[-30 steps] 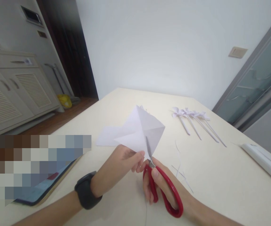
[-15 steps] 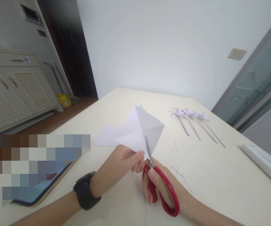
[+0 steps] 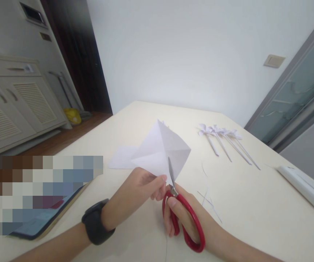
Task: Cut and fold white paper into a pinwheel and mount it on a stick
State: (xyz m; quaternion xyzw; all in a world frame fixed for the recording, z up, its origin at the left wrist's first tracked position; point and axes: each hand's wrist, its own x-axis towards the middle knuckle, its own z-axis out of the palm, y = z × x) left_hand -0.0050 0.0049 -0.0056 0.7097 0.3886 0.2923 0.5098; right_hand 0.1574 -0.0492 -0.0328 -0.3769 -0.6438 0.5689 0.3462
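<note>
A white paper square (image 3: 151, 145) with crossing fold creases is pinched at its near edge by my left hand (image 3: 151, 185), which has a black watch on its wrist. My right hand (image 3: 184, 207) grips red-handled scissors (image 3: 193, 222), fingers through the loops. The blades reach into the paper's near corner, one blade lying over its face along a crease. The other blade is mostly hidden behind the sheet. Both hands are close together above the table.
Several paper pinwheels on rolled sticks (image 3: 224, 140) lie at the back right of the cream table (image 3: 173, 109). Thin paper strips (image 3: 210, 202) lie right of the scissors. More white paper (image 3: 120, 158) is behind my left hand. A tablet (image 3: 47, 218), partly blurred out, lies left; a white case (image 3: 304, 189) lies right.
The paper has tilted slightly, and the scissors have shifted a little left and down with my right hand. Both hands keep their holds.
</note>
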